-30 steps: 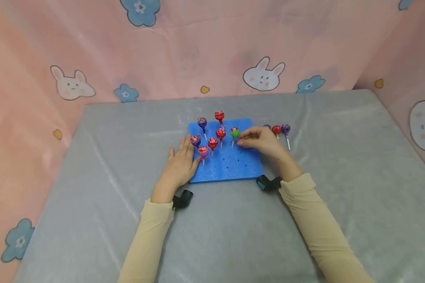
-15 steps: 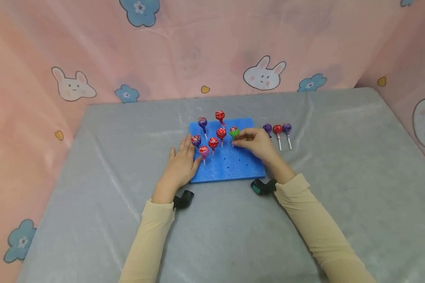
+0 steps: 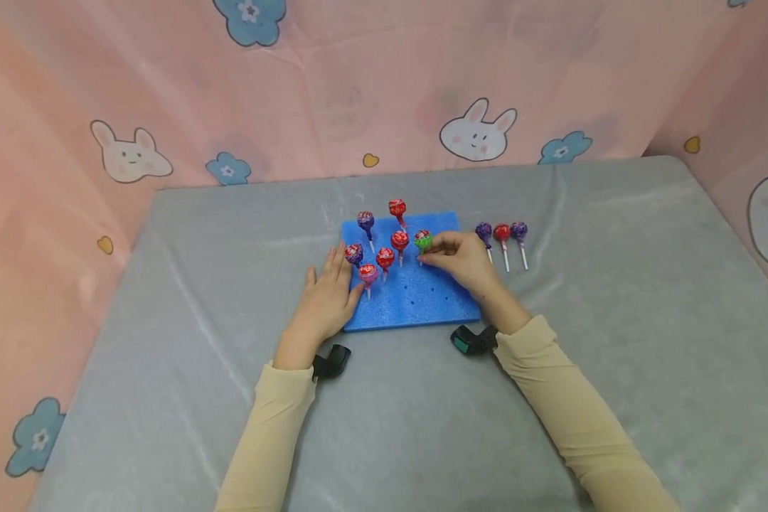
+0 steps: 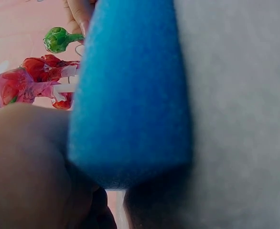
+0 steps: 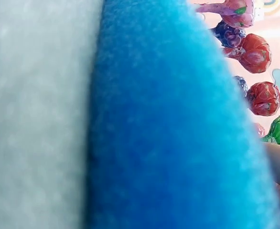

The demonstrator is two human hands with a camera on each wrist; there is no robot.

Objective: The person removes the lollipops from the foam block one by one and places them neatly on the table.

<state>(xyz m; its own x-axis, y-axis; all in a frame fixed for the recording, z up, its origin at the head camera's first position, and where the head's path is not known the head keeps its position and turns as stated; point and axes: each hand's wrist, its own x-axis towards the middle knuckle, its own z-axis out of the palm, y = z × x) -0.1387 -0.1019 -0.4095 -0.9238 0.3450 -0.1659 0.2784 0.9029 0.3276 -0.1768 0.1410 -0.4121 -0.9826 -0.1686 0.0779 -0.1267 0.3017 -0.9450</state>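
Observation:
A blue foam board [image 3: 441, 313] lies on the table with several lollipops standing upright in it. My right hand [image 3: 467, 263] pinches the stick of a green lollipop [image 3: 423, 240] over the board's right half; the fingers partly hide the stick. In the left wrist view the green lollipop [image 4: 57, 40] is beside those fingertips. Flat along the board's left edge rests my left hand [image 3: 323, 299], its fingers straight. Close to its thumb stands a pink lollipop [image 3: 368, 274], with a red lollipop [image 3: 385, 259] and a purple lollipop [image 3: 354, 254] near it.
Right of the board, two purple lollipops and a red lollipop [image 3: 502, 233] lie in a row on the grey table [image 3: 384, 412]. Small holes show in the board's front right part. A pink printed curtain [image 3: 333, 92] hangs behind the table.
My right hand has moved slightly left and now has the green lollipop's stick between its fingers. The row of lollipops on the right shows more fully. My left hand has stayed put.

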